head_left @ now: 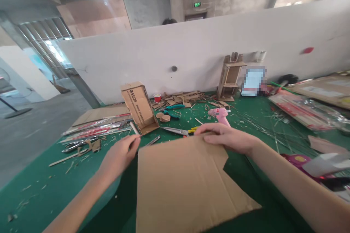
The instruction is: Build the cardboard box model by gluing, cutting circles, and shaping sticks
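Observation:
A large piece of brown cardboard (180, 185), with a notch cut in its right side, is raised toward me over the table. My right hand (224, 136) grips its top edge, thumb in front. My left hand (123, 153) is closed in a pinch just off the top left corner of the cardboard. A pale stick (134, 128) shows at its fingertips; I cannot tell whether the fingers hold it. Beyond the cardboard lie scissors (175, 130) with yellow handles, partly covered by my right hand. An open cardboard box (139, 107) with printing stands behind my left hand.
Behind the right hand is a pink glue gun (221, 114). Teal-handled pliers (172, 111), cardboard discs (164, 117) and scraps (183, 98) lie near the white wall (131, 58). A cardboard structure (231, 78) stands there. Plastic-wrapped materials (303, 111) lie right on the green table (90, 185).

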Tool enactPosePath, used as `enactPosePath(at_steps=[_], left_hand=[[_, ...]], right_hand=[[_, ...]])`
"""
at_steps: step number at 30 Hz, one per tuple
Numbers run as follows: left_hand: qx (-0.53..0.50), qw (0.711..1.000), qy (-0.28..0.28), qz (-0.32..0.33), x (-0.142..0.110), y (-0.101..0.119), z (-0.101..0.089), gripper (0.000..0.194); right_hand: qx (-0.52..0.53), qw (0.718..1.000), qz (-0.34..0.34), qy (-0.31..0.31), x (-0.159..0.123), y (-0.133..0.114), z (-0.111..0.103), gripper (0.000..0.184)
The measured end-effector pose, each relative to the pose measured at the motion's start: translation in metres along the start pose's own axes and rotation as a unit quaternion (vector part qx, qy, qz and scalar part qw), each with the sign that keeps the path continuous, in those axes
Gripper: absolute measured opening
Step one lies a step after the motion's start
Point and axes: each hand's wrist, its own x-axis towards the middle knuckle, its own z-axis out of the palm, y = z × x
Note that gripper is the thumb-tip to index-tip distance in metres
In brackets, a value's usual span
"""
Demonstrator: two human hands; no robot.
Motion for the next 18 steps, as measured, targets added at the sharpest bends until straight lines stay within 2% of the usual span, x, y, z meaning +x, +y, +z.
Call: enactPosePath(at_steps=[3,5,8,9,11,13,18], left_hand=[[-0.049,0.999,-0.015,-0.014,0.012,0.006,-0.009,0.036],[-0.075,0.995,-0.058,0.004,0.007,0.02,-0.008,0.037],[-0.084,0.98,-0.172,0.055,-0.014,0.043,0.008,0.037],[-0.071,0.979,-0.18,0.067,-0.02,0.048,0.016,0.036],[-0.015,0.985,-0.149,0.09,-0.028,0.049,0.029,0.031],[0.045,0.988,-0.113,0.097,-0.029,0.042,0.036,0.027],[0.077,0.991,-0.095,0.047,-0.018,0.019,0.029,0.025]], right_hand=[[-0.186,0.98,0.013,-0.065,0.002,-0.005,0.01,0.029],[-0.257,0.962,0.017,-0.092,0.003,-0.006,0.014,0.031],[-0.314,0.94,0.048,-0.127,0.003,-0.006,0.017,0.032],[-0.325,0.933,0.065,-0.14,0.001,-0.006,0.018,0.033],[-0.341,0.921,0.097,-0.16,-0.002,-0.007,0.021,0.038],[-0.36,0.914,0.106,-0.154,-0.005,-0.007,0.023,0.039],[-0.412,0.905,0.062,-0.082,-0.001,-0.003,0.024,0.023]])
